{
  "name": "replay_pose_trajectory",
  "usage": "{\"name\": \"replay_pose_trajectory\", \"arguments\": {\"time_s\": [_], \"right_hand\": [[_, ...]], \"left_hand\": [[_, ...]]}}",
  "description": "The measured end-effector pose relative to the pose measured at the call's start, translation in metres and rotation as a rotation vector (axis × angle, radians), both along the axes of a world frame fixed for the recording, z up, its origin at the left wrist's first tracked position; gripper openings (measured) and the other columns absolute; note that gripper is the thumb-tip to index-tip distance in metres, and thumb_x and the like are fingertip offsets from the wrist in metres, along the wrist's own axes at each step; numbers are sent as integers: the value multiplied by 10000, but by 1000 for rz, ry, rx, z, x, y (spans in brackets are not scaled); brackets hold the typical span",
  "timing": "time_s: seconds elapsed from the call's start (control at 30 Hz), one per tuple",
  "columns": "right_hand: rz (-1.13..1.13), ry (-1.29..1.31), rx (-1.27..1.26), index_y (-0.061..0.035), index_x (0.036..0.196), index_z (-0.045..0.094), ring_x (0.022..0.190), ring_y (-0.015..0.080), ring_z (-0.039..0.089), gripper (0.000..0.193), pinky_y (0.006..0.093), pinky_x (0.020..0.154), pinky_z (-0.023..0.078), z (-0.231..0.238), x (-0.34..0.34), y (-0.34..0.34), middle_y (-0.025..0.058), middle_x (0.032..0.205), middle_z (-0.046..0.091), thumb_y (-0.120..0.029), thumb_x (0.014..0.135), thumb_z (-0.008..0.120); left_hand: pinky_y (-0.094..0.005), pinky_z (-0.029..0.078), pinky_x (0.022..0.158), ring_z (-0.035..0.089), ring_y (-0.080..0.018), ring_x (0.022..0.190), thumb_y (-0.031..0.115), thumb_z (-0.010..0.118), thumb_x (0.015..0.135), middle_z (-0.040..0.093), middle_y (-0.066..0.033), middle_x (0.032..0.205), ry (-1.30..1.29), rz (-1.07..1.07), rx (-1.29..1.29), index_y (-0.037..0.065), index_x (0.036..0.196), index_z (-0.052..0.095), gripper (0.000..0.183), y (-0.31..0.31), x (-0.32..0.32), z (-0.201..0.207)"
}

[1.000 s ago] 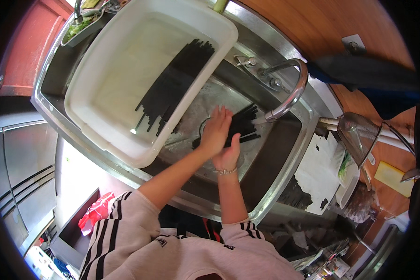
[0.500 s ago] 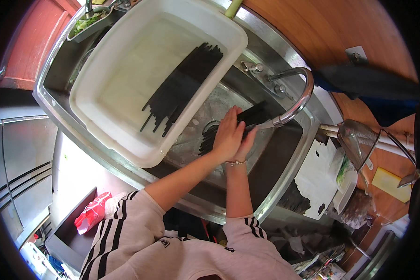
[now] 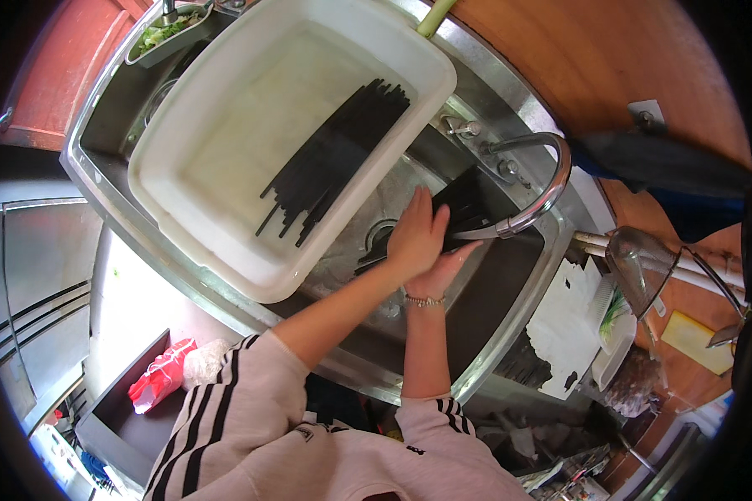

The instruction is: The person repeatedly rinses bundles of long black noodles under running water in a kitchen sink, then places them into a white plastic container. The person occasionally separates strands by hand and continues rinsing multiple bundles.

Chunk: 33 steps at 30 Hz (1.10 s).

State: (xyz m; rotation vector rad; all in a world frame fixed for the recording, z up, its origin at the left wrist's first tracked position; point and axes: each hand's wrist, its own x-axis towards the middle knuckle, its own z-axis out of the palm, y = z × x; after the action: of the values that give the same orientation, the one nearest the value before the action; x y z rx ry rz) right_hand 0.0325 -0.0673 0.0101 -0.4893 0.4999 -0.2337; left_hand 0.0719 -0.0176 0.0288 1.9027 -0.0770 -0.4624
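A bundle of thin black sticks [image 3: 466,199] lies slantwise between my hands, over the right sink basin [image 3: 497,288]. My left hand [image 3: 418,235] rests on top of it, fingers stretched and thumb apart. Beneath, my right hand [image 3: 447,269], a bracelet at its wrist, cups the bundle from below; most of its fingers are hidden. The spout of the curved faucet [image 3: 556,179] ends just beside the sticks, and water runs from it onto them. More black sticks [image 3: 336,159] lie side by side in a large white tub [image 3: 213,280] holding cloudy water.
The tub sits across the left of the metal sink. Faucet handles [image 3: 468,128] stand behind the basin. A tray of green leaves [image 3: 160,37] is at the far left. To the right are a wire strainer [image 3: 643,255] and a yellow board [image 3: 695,342]. An open drawer [image 3: 134,426] holds a red bag.
My hands have shifted along the bundle, and the fingers and thumbs have spread further apart. The sticks' far ends fan out more. The view has moved slightly.
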Motion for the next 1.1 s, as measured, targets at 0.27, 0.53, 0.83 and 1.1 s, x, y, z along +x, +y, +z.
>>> {"name": "replay_pose_trajectory", "arguments": {"time_s": [0.27, 0.53, 0.83, 1.1], "right_hand": [[82, -132, 103, -88, 1393, 369, 1276, 240, 389, 710, 376, 1084, 273, -5, 9, 7, 68, 1391, 429, -611, 916, 326], [169, -121, -6, -72, 1425, 289, 1318, 225, 331, 738, 362, 1102, 234, -2, 17, -2, 72, 1443, 354, -613, 922, 296], [151, -178, 116, -119, 1425, 300, 1299, 226, 353, 826, 376, 1101, 238, 1, 13, -2, 59, 1429, 374, -712, 851, 326], [385, -532, 256, -148, 1434, 309, 1320, 268, 314, 841, 407, 1107, 230, 3, 18, -1, 60, 1493, 275, -741, 838, 297]], "left_hand": [[-440, 231, 1101, 309, -403, 1314, 375, 393, 950, 308, -279, 1420, -12, 135, -51, -101, 1334, 332, 614, 6, 0, 3], [-454, 196, 1106, 187, -376, 1381, 323, 411, 929, 213, -215, 1489, -113, 178, -77, -57, 1376, 311, 595, 4, 15, 17], [-489, 318, 954, 422, -324, 1055, 355, 531, 851, 444, -169, 1185, -503, -43, 335, 81, 1333, 454, 559, -10, -3, 11], [-577, 282, 964, 348, -378, 1251, 424, 517, 863, 361, -190, 1385, -261, 100, 312, 144, 1367, 420, 584, -6, -8, 11]]}}
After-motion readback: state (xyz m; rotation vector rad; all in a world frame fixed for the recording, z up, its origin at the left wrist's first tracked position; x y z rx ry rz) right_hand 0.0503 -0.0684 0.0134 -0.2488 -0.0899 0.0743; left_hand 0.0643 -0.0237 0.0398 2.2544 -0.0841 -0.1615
